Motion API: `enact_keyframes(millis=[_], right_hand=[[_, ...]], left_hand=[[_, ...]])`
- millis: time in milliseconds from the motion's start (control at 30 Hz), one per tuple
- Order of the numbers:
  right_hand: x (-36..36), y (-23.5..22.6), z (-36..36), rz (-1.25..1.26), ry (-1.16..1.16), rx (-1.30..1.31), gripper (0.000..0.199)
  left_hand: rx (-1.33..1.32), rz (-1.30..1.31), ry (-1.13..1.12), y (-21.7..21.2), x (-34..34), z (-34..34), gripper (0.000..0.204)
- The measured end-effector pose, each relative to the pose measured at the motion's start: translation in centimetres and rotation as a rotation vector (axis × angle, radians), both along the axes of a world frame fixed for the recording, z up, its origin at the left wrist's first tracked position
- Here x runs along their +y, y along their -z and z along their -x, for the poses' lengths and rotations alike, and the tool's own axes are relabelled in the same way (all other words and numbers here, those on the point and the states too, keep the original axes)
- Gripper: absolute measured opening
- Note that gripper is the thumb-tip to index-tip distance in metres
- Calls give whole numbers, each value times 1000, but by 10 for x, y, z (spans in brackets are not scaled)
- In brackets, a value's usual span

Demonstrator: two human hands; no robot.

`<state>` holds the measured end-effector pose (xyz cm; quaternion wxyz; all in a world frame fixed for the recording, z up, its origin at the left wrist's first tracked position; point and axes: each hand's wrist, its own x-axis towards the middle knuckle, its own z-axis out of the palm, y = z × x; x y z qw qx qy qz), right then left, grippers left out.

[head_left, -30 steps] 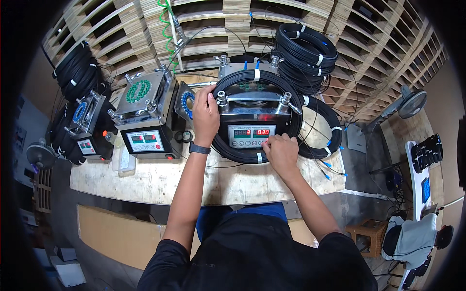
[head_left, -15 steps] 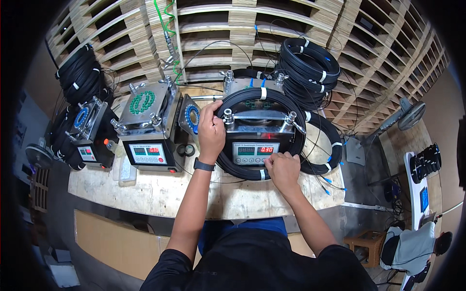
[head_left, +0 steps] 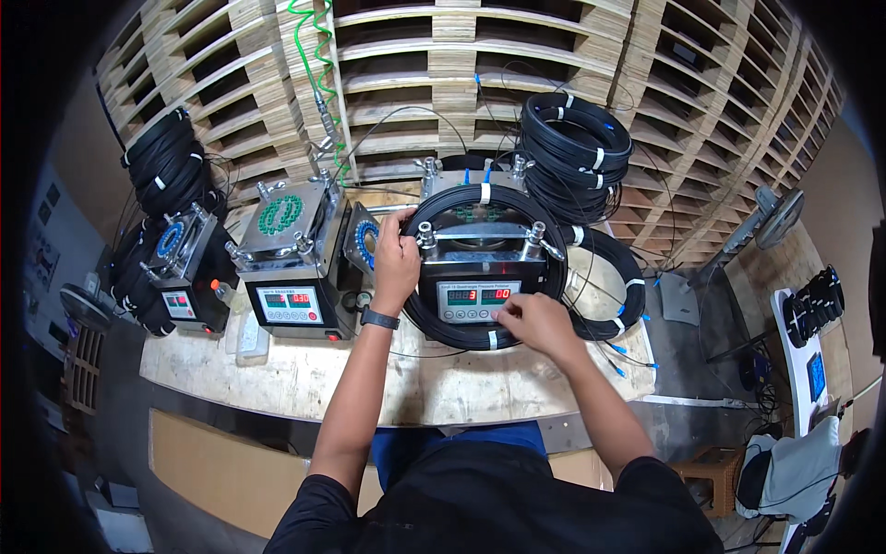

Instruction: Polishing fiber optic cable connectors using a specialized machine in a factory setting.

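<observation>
A coil of black cable (head_left: 452, 336) bound with white ties stands upright around the front of a metal polishing machine (head_left: 484, 259). My left hand (head_left: 397, 263), with a dark band at the wrist, grips the coil's left side, its fingers partly hidden. Through the ring shows the machine's control panel (head_left: 473, 300), with lit red and green digits and a row of round buttons. At the panel's lower right is my right hand (head_left: 540, 325), fingers curled in, holding nothing visible. Its fingertips are close to the rightmost button; whether they touch it I cannot tell.
Two similar machines stand left, a larger one (head_left: 288, 263) and a smaller one (head_left: 180, 263). More cable coils are piled behind right (head_left: 572, 152) and far left (head_left: 166, 162). Another coil (head_left: 632, 277) lies right, with blue-tipped ends. Wooden pallets (head_left: 544, 42) back the table.
My right hand has drawn slightly back from the panel's buttons. The panel digits have changed, and the larger left machine's display now also shows a digit. My left hand keeps its hold.
</observation>
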<state>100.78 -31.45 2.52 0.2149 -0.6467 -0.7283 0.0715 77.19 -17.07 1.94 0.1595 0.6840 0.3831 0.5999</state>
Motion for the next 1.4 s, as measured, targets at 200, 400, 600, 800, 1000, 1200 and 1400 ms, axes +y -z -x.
enact_keyframes(millis=[200, 400, 600, 800, 1000, 1200, 1400], right_hand=[[49, -89, -31, -283, -56, 351, 31], [162, -69, -64, -141, 140, 530, 51], [177, -47, -45, 0, 231, 642, 73], [164, -63, -44, 35, 373, 517, 78], [178, -48, -50, 24, 291, 645, 79], [191, -33, -54, -107, 255, 702, 71], [188, -42, -53, -59, 358, 639, 76]], left_hand=[[177, 431, -40, -48, 23, -6, 33], [358, 537, -17, -56, 99, -37, 70], [-8, 644, 3, -38, 102, -33, 67], [203, 536, -120, -57, 85, -43, 70], [288, 554, -186, -60, 78, -40, 69], [90, 532, -66, -44, 98, -32, 70], [-62, 588, 169, -43, 98, -32, 72]])
